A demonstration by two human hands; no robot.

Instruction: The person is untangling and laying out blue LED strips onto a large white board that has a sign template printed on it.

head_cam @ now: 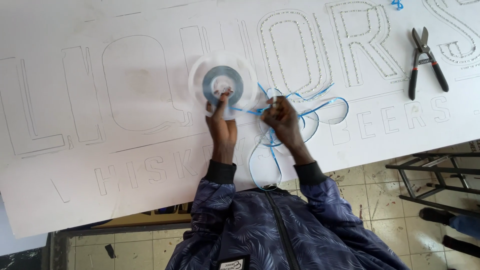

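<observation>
A clear plastic reel (222, 85) wound with blue strip lies flat on the big white sign board (100, 165), over the outlined letters near the board's middle. The left hand (221, 120) is closed on the reel's near rim, thumb and fingers reaching toward the hub, which looks like a way of keeping it from sliding or spinning freely. Just beside it the right hand (282, 120) is pinched narrow on the loose blue strip (320, 100), which comes off the reel between the two hands and spills into several slack loops over the board and down past its near edge; holding it close to the reel seems to keep the strip under control while the loops lie free. Farther out, the letters toward the right are filled with rows of small pale dots, and a pair of red-and-black-handled snips (425, 60) rests on the board, well apart from both hands. A dark metal frame (430, 175) stands on the tiled floor (370, 200) beyond the board's edge
</observation>
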